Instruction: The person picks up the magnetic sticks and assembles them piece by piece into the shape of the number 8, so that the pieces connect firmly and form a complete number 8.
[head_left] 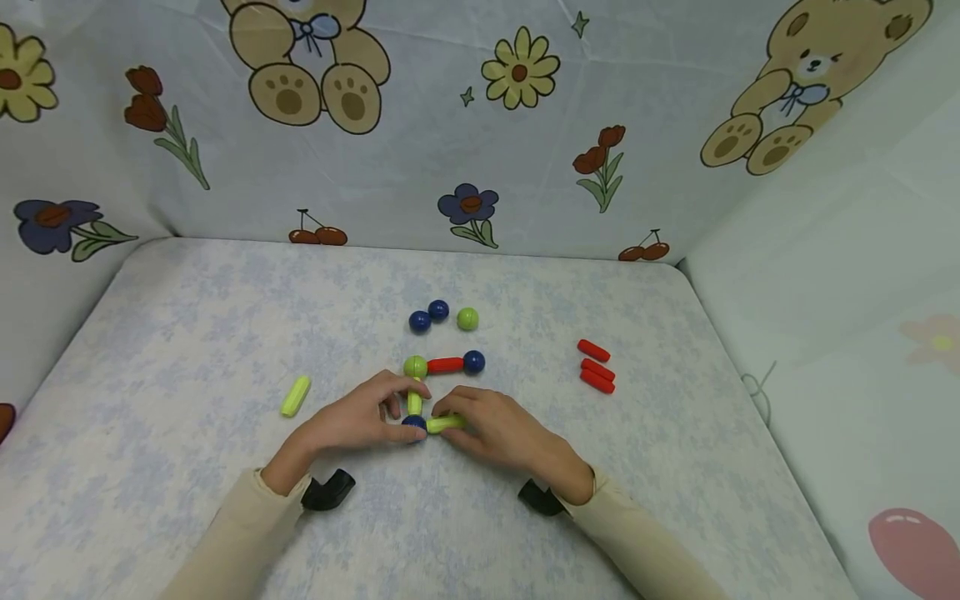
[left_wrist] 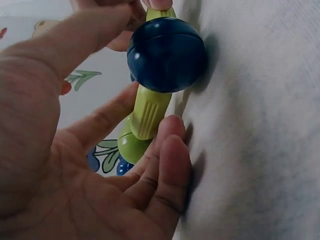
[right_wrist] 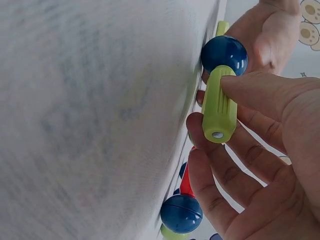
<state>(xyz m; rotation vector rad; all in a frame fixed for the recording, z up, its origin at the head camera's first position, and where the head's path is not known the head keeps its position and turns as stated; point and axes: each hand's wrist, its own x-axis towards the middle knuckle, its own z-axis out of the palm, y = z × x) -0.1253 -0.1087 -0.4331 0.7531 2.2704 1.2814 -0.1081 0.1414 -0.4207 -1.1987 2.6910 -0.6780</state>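
My left hand point(head_left: 352, 412) holds the near corner of a small build, its thumb at a blue ball point(head_left: 412, 422) and its fingers around a yellow-green rod point(left_wrist: 150, 114). That rod runs from the blue ball to a green ball point(head_left: 416, 366). From there a red rod point(head_left: 446, 365) leads right to another blue ball point(head_left: 474, 362). Between thumb and fingers, my right hand point(head_left: 506, 429) pinches a second yellow-green rod point(right_wrist: 219, 102), its far end against the near blue ball. A silvery disc shows in this rod's free end in the right wrist view.
Behind the build lie two blue balls point(head_left: 438, 310) and a green ball point(head_left: 467, 318). Three red rods point(head_left: 597, 372) lie to the right. A loose yellow-green rod point(head_left: 296, 397) is left of my left hand. Patterned cloth point(head_left: 420, 158) hangs along the table's back edge.
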